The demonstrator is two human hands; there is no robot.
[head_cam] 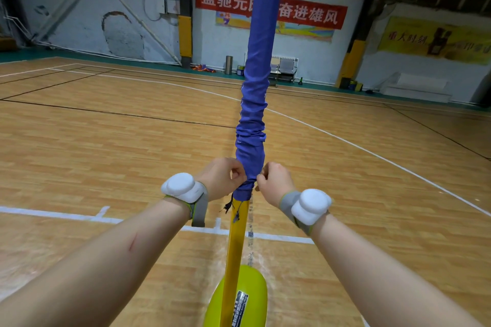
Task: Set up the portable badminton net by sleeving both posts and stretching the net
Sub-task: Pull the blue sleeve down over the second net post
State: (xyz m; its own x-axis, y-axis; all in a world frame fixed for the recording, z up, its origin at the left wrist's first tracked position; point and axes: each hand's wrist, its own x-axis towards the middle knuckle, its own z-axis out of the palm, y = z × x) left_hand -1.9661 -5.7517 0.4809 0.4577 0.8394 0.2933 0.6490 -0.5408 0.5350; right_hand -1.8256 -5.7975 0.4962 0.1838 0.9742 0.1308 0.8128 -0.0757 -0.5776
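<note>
Head view: left hand [220, 178] and right hand [275, 184] both curl tight, pinching the bunched lower hem of the blue net sleeve [252, 119] from opposite sides. Sleeve covers the upper yellow post [236, 241]; bare post below runs to the yellow-green base [255, 289] on the wooden court floor [106, 141].

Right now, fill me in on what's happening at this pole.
A person stands over a yellow post that rises from a yellow-green base on the wooden court floor. The left hand and right hand each pinch the bottom edge of the blue sleeve, one on either side. The sleeve covers the post from the hands up out of view and is bunched just above them. Below the hands the post is bare, so this post is only partly sleeved.
</note>
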